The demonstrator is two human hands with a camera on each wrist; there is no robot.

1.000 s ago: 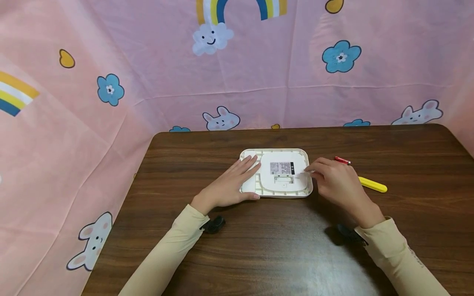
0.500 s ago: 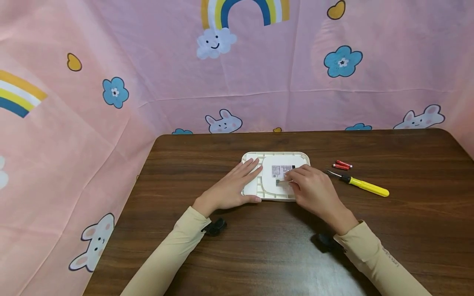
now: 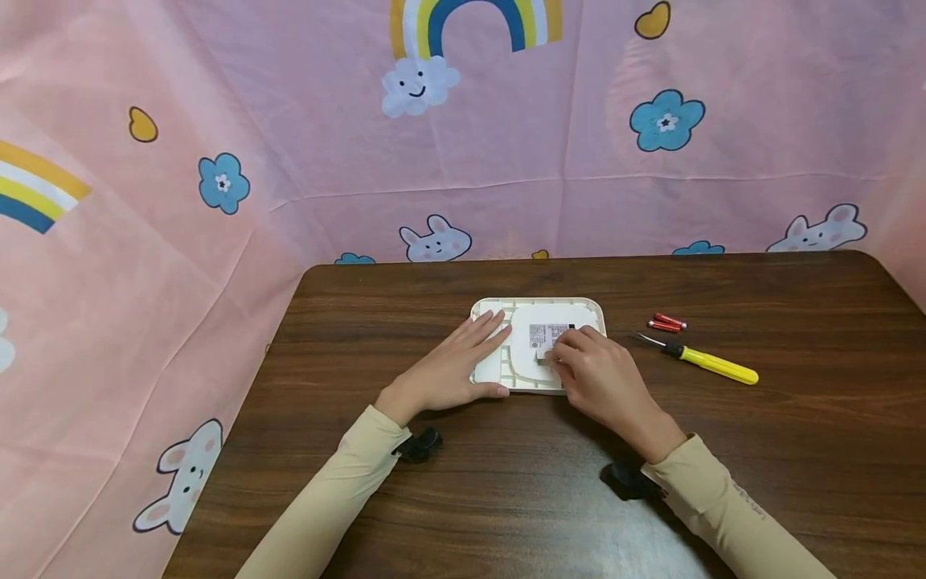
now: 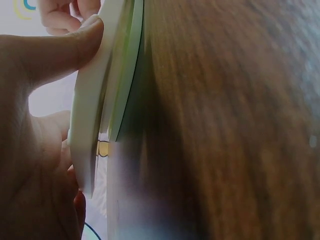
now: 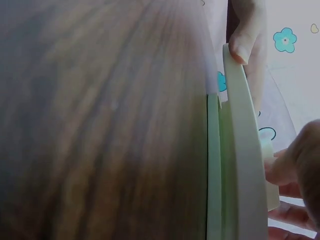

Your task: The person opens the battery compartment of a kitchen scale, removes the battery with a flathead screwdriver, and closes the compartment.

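Both hands on the upturned white device, mid-table.
Left hand flat, fingers straight, on the device's left part; right hand pinches a small white cover below its label; yellow screwdriver and red batteries right of it.

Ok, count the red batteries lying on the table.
2. The red batteries lie side by side on the table, right of the white device and just behind the tip of the yellow screwdriver. More could be hidden under the hands.
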